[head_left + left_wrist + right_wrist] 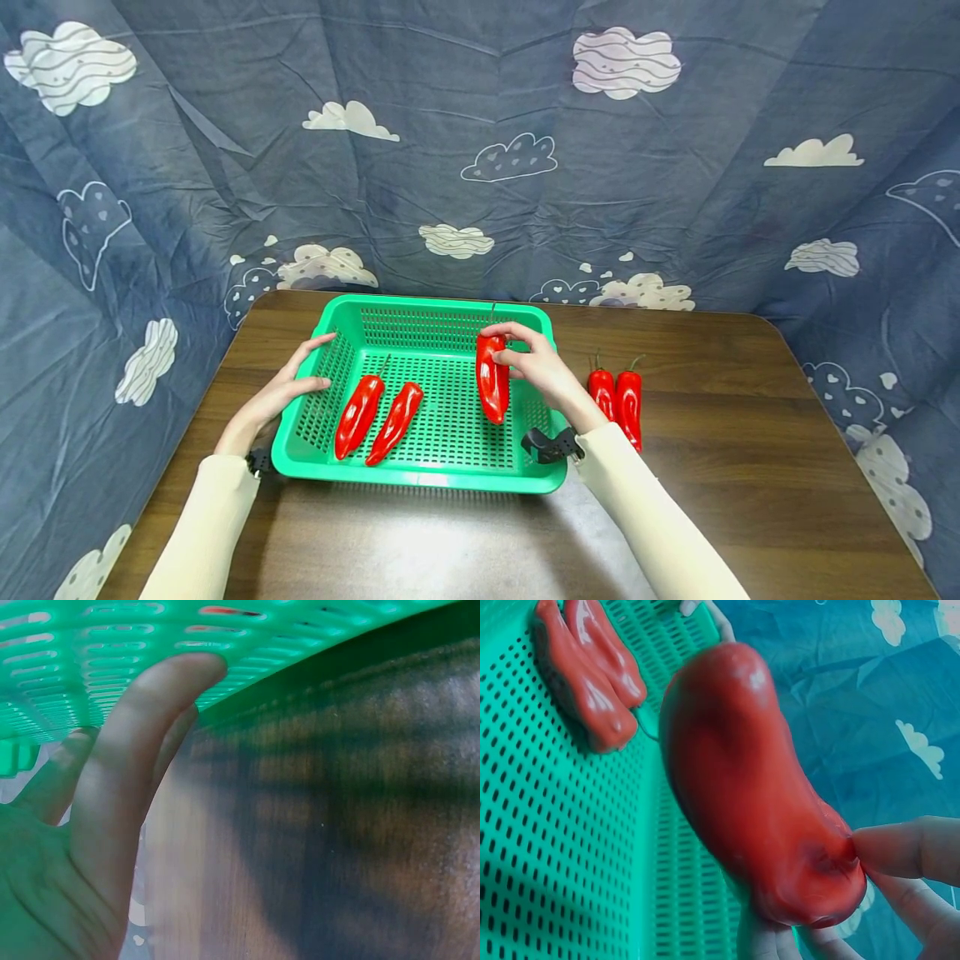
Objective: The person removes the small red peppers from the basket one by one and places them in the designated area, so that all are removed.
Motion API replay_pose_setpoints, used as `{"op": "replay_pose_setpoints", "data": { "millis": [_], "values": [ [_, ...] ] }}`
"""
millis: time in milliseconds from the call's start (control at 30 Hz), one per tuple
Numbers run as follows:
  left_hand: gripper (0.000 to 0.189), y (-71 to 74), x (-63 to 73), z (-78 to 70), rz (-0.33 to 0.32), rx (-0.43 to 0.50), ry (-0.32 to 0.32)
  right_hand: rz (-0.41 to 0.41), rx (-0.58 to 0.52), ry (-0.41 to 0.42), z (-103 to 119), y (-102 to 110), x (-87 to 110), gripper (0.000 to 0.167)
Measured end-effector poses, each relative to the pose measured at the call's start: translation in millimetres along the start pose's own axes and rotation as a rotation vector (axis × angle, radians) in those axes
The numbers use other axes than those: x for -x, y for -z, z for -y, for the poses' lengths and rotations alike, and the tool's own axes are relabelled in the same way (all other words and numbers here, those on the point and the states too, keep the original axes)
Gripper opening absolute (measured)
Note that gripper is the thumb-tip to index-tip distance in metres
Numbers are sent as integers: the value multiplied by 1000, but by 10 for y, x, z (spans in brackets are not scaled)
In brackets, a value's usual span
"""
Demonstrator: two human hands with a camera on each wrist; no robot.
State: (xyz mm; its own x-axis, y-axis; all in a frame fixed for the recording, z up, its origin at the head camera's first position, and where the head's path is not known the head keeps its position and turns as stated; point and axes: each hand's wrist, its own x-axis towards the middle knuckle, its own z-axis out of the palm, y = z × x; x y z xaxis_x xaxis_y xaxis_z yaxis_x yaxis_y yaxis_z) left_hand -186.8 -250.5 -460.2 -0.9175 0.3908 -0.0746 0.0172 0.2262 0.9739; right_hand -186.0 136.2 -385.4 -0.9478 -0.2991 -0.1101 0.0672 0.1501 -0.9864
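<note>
My right hand [542, 364] pinches a long red pepper [491, 390] near its stem end, over the right part of a green plastic basket [420, 478]. Close up in the right wrist view, thumb and fingers hold the thick end of that pepper [727, 772]. On the basket's left side, my left hand [279, 398] has its fingers spread, fairly straight, at the rim. The left wrist view shows fingers [120, 765] against the slotted wall [277, 637]. Inside the basket, two red peppers [360, 417] lie side by side at the left.
Two more red peppers [628, 408] lie on the brown wooden table [720, 433] to the right of the basket, partly behind my right forearm. A dark blue cloth with white clouds [450, 192] hangs behind the table and at both sides.
</note>
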Motion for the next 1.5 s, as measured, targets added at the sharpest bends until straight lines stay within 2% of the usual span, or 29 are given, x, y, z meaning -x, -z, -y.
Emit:
{"op": "replay_pose_setpoints", "data": {
  "millis": [400,900,1133,1500],
  "values": [
    [68,-3,6,5,6,37,29,-22,44,1,31,247,116,37],
    [68,-1,6,20,7,0,-17,-46,62,-11,-58,594,278,37],
    [69,-4,7,-12,2,31,23,-60,68,-1,-130,725,353,37],
    [68,-5,8,5,7,44,41,-99,87,-14,-217,901,488,38]
  ]
}}
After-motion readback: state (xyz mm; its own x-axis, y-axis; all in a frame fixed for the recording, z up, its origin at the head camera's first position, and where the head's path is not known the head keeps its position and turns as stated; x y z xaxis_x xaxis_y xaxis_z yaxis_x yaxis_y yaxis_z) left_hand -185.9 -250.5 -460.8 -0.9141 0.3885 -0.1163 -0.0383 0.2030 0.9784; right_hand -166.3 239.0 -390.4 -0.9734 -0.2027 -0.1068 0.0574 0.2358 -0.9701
